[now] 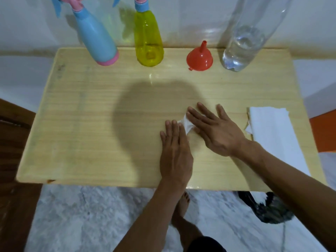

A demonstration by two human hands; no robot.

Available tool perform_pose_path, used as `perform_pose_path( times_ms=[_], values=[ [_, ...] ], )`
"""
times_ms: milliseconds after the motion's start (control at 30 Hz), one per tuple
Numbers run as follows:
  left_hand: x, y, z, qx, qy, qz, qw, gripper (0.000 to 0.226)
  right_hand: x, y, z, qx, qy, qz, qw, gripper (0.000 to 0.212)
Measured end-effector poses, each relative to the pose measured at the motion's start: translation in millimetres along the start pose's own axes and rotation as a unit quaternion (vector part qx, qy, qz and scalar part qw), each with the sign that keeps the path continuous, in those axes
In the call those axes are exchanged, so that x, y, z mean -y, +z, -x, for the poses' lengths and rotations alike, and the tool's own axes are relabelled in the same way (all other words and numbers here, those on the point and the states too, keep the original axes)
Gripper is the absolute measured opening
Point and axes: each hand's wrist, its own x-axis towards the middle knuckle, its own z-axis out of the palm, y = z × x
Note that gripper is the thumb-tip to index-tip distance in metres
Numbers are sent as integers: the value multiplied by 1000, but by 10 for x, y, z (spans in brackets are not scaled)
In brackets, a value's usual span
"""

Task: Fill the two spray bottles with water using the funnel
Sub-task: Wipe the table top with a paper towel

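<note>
While both spray bottles (96, 40) stand capped, left hand (175, 151) and right hand (216, 130) press flat, fingers straight, on crumpled tissue (187, 124).

Glossy pale wood-grain table (91, 124), smooth translucent plastic funnel (200, 59), crumpled white paper tissue (187, 124).

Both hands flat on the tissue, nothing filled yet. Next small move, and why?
Probably lift the right hand off the crumpled tissue and reach for the red funnel. It sits spout-up, untouched, between the yellow spray bottle and the clear water bottle; both spray bottles look capped.
</note>
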Motion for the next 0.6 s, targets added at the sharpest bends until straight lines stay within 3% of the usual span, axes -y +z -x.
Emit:
perform_pose_path(
  times_ms=[167, 333, 500, 600],
  values=[
    [-71, 80, -7, 30, 122, -5, 992, 47, 259, 91, 421, -14, 152, -19, 988, 57],
    [268, -44, -5, 57, 244, -6, 968, 50, 805, 209, 647, -35, 289, -62, 955, 59],
    [749, -241, -93, 62, 325, 27, 943, 52, 1461, 299, 481, -49, 362, -108, 925, 57],
    [1034, -445, -102, 96, 330, 22, 939, 56, 1789, 363, 305, -52, 378, -118, 917, 56]
  ],
)
